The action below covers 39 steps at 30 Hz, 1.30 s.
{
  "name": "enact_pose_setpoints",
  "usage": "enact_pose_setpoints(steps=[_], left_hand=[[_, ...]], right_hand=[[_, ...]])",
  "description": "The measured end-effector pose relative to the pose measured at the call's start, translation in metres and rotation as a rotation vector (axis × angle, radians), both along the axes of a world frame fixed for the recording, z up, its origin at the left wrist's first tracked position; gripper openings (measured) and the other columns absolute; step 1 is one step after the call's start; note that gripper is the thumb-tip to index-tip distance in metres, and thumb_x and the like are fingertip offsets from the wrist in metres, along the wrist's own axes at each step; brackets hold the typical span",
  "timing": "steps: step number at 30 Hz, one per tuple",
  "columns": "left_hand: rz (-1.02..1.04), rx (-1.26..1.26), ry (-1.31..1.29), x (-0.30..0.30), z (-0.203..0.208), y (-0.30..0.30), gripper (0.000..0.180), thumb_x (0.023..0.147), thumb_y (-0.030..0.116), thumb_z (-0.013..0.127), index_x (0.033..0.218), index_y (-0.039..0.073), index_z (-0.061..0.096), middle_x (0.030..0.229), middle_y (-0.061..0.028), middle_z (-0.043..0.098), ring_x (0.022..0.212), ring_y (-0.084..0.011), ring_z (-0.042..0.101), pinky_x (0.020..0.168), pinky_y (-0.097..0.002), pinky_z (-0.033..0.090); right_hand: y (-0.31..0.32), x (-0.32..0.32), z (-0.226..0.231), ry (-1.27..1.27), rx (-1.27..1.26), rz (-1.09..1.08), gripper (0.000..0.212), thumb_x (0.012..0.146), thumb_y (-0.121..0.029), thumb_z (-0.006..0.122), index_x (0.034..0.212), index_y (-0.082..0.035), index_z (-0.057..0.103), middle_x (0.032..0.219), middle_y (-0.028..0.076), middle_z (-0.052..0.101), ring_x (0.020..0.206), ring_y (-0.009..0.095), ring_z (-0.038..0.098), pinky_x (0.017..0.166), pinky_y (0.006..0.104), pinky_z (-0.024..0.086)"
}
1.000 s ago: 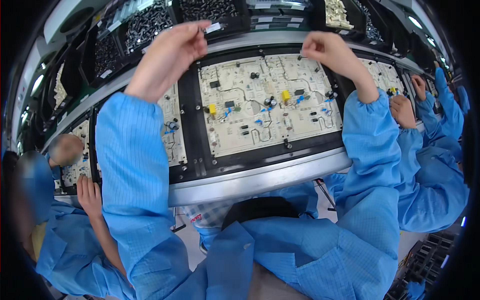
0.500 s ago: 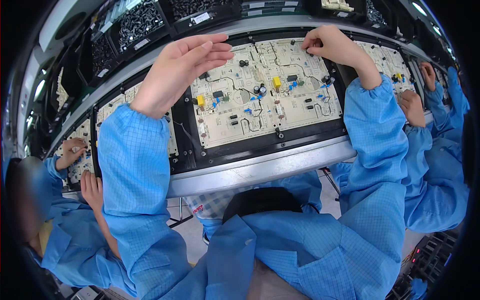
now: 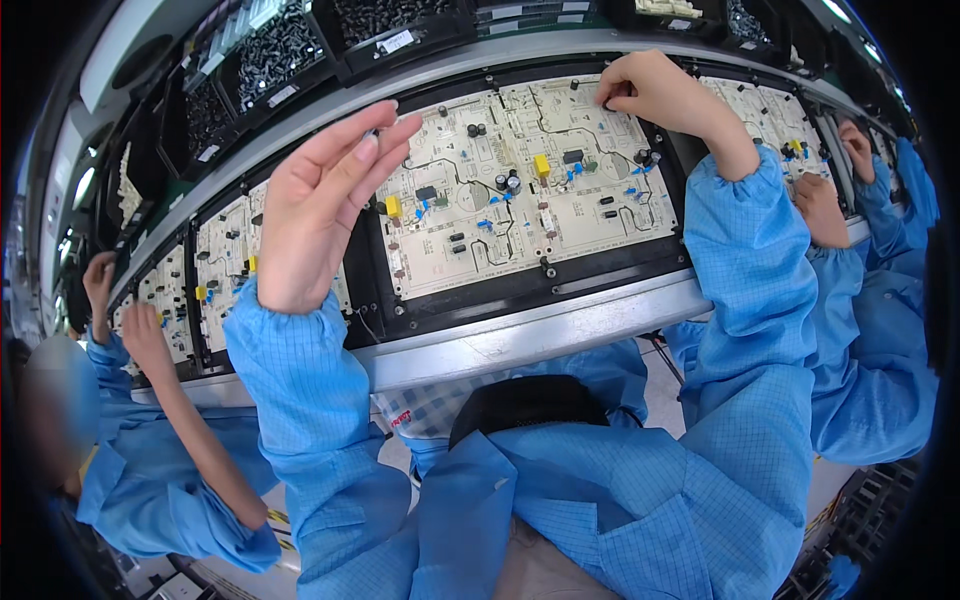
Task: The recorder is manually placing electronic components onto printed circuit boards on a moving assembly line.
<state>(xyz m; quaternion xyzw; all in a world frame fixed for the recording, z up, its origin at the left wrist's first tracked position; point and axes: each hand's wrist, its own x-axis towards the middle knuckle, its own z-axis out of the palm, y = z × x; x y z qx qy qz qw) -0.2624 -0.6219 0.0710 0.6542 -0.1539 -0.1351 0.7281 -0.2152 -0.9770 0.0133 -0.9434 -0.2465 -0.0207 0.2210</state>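
Note:
Two cream circuit boards lie side by side in a black frame before me, the left board (image 3: 440, 262) and the right board (image 3: 625, 222), fitted with black capacitors, yellow blocks and small blue parts. My right hand (image 3: 665, 95) is at the right board's far edge, thumb and fingers pinched on a small black capacitor (image 3: 608, 104) against the board; its lower part is hidden. Palm up, my left hand (image 3: 325, 205) hovers over the left board's left side, fingers bent. A tiny dark piece shows between its thumb and index finger, too small to name.
Black bins of small dark parts (image 3: 280, 55) line the far side. A silver rail (image 3: 520, 335) runs along the near edge. More boards (image 3: 225, 250) continue left and right. Co-workers' hands are over boards at left (image 3: 148, 340) and right (image 3: 822, 210).
My left hand has drawn back and lower, its flat fingers now bent with the thumb closing in. My right hand stays pinched at the board. The left co-worker's hands have risen.

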Motion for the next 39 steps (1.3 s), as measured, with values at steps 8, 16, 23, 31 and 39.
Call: enact_pose_setpoints(steps=[8, 16, 23, 31, 39], left_hand=[[-0.033, 0.06, 0.085, -0.011, -0.024, 0.016, 0.03, 0.095, 0.009, 0.052, 0.122, -0.005, 0.056, 0.117, -0.0153, 0.063, 0.106, -0.0202, 0.061, 0.094, -0.0295, 0.047], [-0.073, 0.234, -0.144, -0.044, -0.035, -0.002, 0.021, 0.086, -0.009, 0.057, 0.104, -0.002, 0.066, 0.107, -0.0103, 0.06, 0.101, -0.017, 0.059, 0.09, -0.0273, 0.048], [0.022, 0.486, -0.422, -0.064, -0.049, -0.004, 0.018, 0.078, -0.007, 0.066, 0.094, 0.0, 0.07, 0.099, -0.0104, 0.066, 0.092, -0.0212, 0.064, 0.082, -0.0296, 0.051], [0.006, 0.567, -0.487, -0.056, -0.05, -0.012, 0.018, 0.077, -0.006, 0.066, 0.094, 0.001, 0.069, 0.095, -0.0123, 0.065, 0.088, -0.0273, 0.065, 0.077, -0.0317, 0.052], [-0.004, 0.703, -0.581, -0.058, -0.052, -0.02, 0.024, 0.076, -0.003, 0.068, 0.099, 0.002, 0.064, 0.093, -0.0115, 0.064, 0.09, -0.0281, 0.063, 0.079, -0.0338, 0.05]], right_hand=[[0.01, 0.0, 0.005, -0.068, -0.042, 0.004, 0.015, 0.076, -0.004, 0.068, 0.091, 0.001, 0.068, 0.082, 0.011, 0.067, 0.071, 0.02, 0.062, 0.064, 0.0304, 0.05], [0.039, 0.115, 0.079, -0.575, 0.037, -0.187, 0.017, 0.076, -0.013, 0.062, 0.087, -0.003, 0.068, 0.081, 0.019, 0.067, 0.082, 0.036, 0.065, 0.074, 0.0408, 0.051], [-0.012, 0.205, 0.067, -0.499, -0.284, -0.483, 0.015, 0.073, -0.008, 0.059, 0.082, 0.0, 0.069, 0.082, 0.026, 0.065, 0.083, 0.042, 0.064, 0.074, 0.047, 0.05], [-0.025, 0.254, 0.058, -0.662, -0.307, -0.509, 0.013, 0.07, -0.008, 0.061, 0.072, 0.003, 0.067, 0.077, 0.025, 0.065, 0.078, 0.041, 0.065, 0.069, 0.0465, 0.053], [0.011, 0.255, 0.057, -0.411, -0.075, -0.422, 0.014, 0.073, -0.013, 0.061, 0.076, -0.004, 0.071, 0.078, 0.02, 0.067, 0.079, 0.032, 0.069, 0.069, 0.0401, 0.055]])
